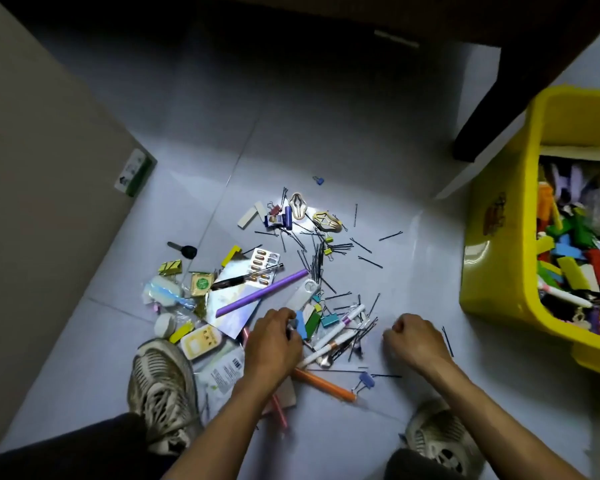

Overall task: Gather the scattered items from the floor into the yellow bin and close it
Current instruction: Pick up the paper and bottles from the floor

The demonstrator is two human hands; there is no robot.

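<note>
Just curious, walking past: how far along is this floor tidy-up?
Partly done. The yellow bin already holds plenty but stands open. The left hand is picking at small bits in the pile, and the right hand is curled beside the hairpins. The purple tube, pens and clips are left on the floor.

I am crouched on the pale tiled floor (326, 133) of what looks like a room in a home, under the dark wooden furniture (520, 81) whose leg stands beside me. Household odds and ends lie about: hairpins (312, 261), a blister pack of pills (264, 265), a car key (184, 250), binder clips and pens. A plain wall panel (42, 168) rises at my left.
</note>
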